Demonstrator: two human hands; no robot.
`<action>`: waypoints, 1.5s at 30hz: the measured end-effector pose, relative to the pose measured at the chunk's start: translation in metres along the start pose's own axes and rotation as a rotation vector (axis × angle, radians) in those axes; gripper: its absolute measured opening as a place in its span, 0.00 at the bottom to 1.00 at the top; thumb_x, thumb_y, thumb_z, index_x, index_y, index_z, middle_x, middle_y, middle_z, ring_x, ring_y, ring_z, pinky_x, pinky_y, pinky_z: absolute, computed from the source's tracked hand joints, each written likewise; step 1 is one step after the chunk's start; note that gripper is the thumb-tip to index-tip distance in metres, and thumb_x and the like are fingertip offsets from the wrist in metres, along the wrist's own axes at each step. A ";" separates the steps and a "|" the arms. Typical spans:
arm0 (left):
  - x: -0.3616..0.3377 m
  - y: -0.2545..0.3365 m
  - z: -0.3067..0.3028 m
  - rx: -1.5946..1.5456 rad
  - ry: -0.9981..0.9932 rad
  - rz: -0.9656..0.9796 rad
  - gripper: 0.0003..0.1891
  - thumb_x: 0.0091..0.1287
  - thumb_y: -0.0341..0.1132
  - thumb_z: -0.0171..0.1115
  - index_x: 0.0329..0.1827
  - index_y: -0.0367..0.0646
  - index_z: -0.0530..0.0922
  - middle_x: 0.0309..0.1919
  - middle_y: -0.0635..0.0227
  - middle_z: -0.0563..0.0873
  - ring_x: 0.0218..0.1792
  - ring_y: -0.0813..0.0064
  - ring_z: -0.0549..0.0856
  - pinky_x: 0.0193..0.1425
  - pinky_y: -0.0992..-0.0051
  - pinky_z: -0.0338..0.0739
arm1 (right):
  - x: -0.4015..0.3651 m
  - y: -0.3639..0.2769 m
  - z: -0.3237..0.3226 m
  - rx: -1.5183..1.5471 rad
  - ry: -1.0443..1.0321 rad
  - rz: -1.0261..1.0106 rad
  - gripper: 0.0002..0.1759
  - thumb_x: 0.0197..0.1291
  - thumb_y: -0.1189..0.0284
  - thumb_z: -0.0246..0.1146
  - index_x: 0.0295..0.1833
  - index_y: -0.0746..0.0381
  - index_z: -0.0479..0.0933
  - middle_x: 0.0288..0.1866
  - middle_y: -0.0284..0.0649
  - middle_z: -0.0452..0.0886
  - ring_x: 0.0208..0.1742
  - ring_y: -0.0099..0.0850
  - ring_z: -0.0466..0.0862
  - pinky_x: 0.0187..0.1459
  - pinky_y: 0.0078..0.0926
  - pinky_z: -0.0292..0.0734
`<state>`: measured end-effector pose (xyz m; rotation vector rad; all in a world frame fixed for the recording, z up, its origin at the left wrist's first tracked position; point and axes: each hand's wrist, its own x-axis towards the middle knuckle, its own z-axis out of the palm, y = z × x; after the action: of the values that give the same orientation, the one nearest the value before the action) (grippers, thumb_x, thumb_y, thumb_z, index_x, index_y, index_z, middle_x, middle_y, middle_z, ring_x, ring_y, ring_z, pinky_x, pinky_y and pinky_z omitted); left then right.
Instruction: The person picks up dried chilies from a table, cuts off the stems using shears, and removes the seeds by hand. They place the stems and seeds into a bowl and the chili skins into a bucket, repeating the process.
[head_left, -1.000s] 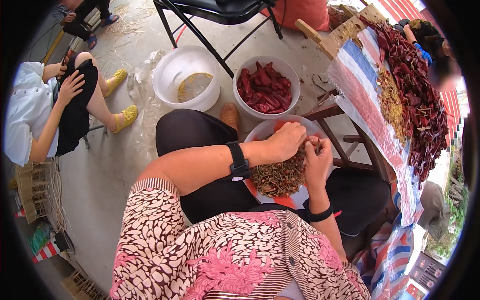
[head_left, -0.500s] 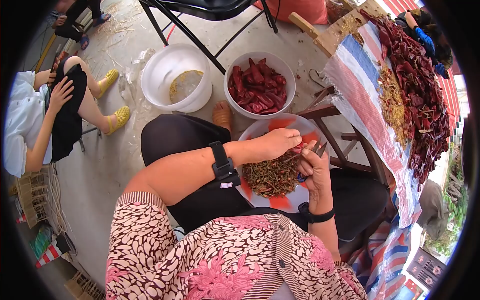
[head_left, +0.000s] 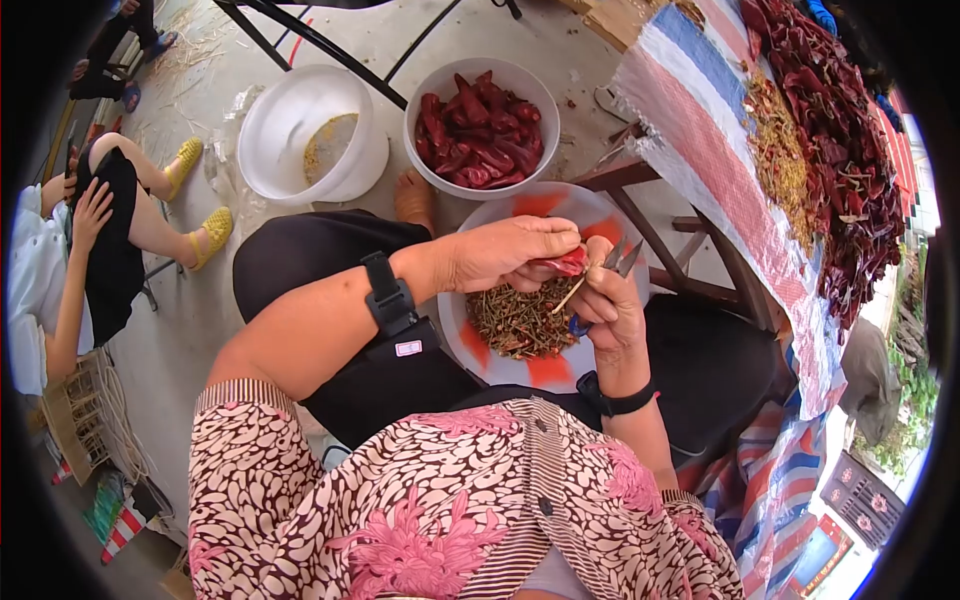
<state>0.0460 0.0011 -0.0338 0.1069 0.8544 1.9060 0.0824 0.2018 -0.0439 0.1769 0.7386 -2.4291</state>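
My left hand (head_left: 515, 253) pinches a dried red chili pepper (head_left: 572, 262) by its body. Its pale stem (head_left: 569, 294) points down toward my right hand (head_left: 612, 305). In that right hand is a pair of scissors (head_left: 627, 259), dark blades pointing up and away, with a blue handle (head_left: 578, 326) partly hidden by the fingers. The right fingertips touch the stem end of the pepper. Both hands are above a white basin with orange-red patches (head_left: 548, 373), which holds a heap of cut chili stems (head_left: 515, 322).
Beyond the basin stands a white bowl of red chilies (head_left: 482, 135). Left of it is a white tub (head_left: 262, 150) with yellow bits, probably seeds. Dried chilies (head_left: 825, 150) cover a striped sheet (head_left: 690, 120) at right. A seated person (head_left: 75, 255) is at left, and chair legs (head_left: 330, 45) stand ahead.
The view has shifted, so the bowls appear farther up and left. The pepper has turned between my hands, and its pale stem now shows. My left fingers sit slightly farther from the scissors.
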 end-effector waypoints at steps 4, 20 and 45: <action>-0.001 0.003 0.000 0.028 -0.041 -0.011 0.13 0.77 0.48 0.48 0.37 0.51 0.70 0.22 0.84 0.60 0.20 0.89 0.56 0.23 0.84 0.49 | -0.002 0.000 0.002 -0.010 -0.014 0.011 0.06 0.59 0.82 0.60 0.37 0.63 0.70 0.43 0.41 0.78 0.11 0.10 0.60 0.13 0.11 0.50; 0.011 -0.016 -0.041 1.086 0.377 0.091 0.11 0.73 0.40 0.52 0.41 0.41 0.75 0.33 0.65 0.82 0.34 0.68 0.80 0.41 0.69 0.73 | -0.001 -0.016 -0.029 -1.126 0.150 0.219 0.07 0.48 0.79 0.61 0.36 0.63 0.74 0.31 0.28 0.73 0.33 0.17 0.72 0.36 0.17 0.68; 0.047 -0.009 -0.191 1.798 1.048 0.074 0.16 0.64 0.38 0.58 0.55 0.55 0.81 0.65 0.68 0.74 0.60 0.50 0.71 0.59 0.52 0.72 | -0.003 0.021 -0.026 -1.811 -0.008 0.162 0.12 0.58 0.67 0.62 0.45 0.60 0.71 0.41 0.47 0.78 0.48 0.49 0.79 0.46 0.46 0.73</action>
<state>-0.0513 -0.0554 -0.1951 0.1971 3.0060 0.5184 0.0960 0.2035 -0.0744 -0.4616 2.3429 -0.8559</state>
